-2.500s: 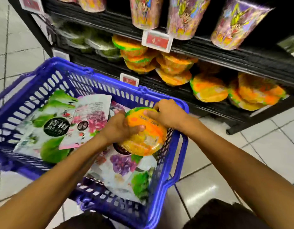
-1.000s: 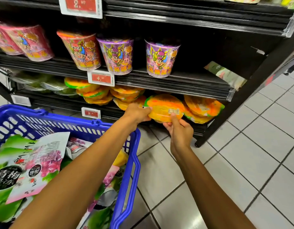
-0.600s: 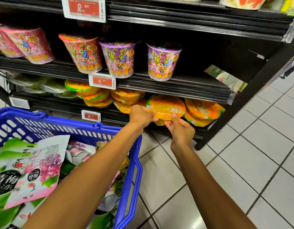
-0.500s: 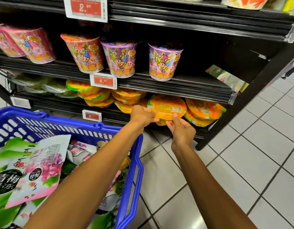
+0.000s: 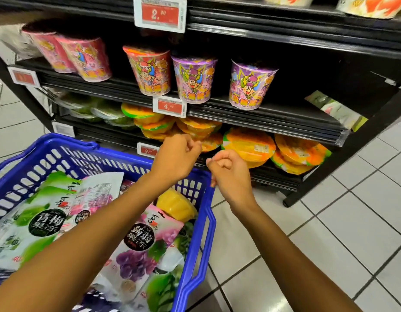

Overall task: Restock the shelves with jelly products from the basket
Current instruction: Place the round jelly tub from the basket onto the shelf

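Shelved jelly cup (image 5: pixel 249 145), just beyond left grip (image 5: pixel 179 158), right grip (image 5: pixel 231 174), both curled, empty

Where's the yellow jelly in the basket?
In the head view, the yellow jelly sits in the far right corner of the blue basket, beside the grape pouch.

At centre frame, orange cups (image 5: pixel 249 145) are crowding the bottom shelf (image 5: pixel 274 179), reaching nearly up to the lip of the middle shelf (image 5: pixel 296 115). Right of the last purple cup (image 5: pixel 249 86), the middle shelf is lying open, a green pack (image 5: pixel 337 111) sitting at its far right end. At lower left, pouches (image 5: pixel 138 244) are filling the basket (image 5: pixel 208 221). The floor (image 5: pixel 352 221) at lower right is lying open.
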A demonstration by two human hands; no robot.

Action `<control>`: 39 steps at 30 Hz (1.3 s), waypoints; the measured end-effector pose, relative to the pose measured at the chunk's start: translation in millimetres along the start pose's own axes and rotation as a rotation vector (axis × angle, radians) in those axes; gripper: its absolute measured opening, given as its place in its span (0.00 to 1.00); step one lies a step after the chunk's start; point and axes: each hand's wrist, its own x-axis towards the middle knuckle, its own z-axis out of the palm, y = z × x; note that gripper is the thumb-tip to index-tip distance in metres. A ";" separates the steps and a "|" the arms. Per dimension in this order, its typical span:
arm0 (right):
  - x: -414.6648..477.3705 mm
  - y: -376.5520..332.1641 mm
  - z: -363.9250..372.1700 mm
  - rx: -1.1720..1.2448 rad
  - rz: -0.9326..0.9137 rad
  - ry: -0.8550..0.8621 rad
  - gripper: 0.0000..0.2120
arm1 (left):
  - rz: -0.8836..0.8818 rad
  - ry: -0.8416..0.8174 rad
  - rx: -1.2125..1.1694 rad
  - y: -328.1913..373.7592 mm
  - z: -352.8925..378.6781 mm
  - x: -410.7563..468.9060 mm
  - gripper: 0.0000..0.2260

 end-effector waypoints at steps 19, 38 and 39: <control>-11.2 22.7 80.0 -1.355 -0.316 -0.482 0.07 | -0.626 -0.343 0.089 -83.8 13.2 -51.5 0.24; -19.4 19.5 64.2 -0.875 -0.266 -0.269 0.14 | -0.660 -0.415 0.061 -69.1 -20.8 -47.2 0.11; -17.7 19.7 62.8 -0.849 -0.262 -0.240 0.14 | -0.656 -0.419 0.068 -72.2 -12.6 -52.2 0.16</control>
